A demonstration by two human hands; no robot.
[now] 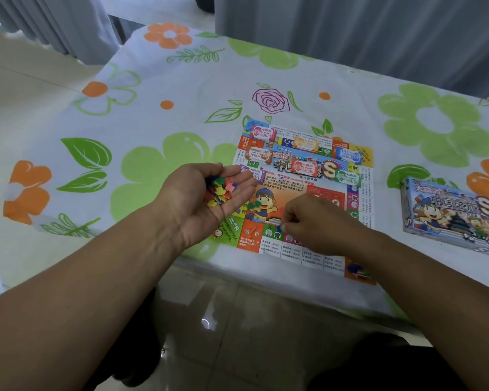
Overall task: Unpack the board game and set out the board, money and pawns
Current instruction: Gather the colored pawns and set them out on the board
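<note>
The paper game board [322, 198] lies flat on the flowered tablecloth. Several small stacks of play money [304, 166] rest on its upper half. My left hand [206, 193] is cupped palm up over the board's left edge and holds a heap of small coloured pawns [220, 190]. My right hand [314, 218] is low over the board's lower middle, fingertips pinched on a small blue pawn [279, 228]. A green pawn [254, 205] sits on the board's picture, and a blue pawn [353, 268] lies at the lower right corner.
The game box [452, 213] lies to the right of the board. The table's near edge [266, 277] runs just under the board, with tiled floor below. Grey curtains [350, 32] hang behind the table.
</note>
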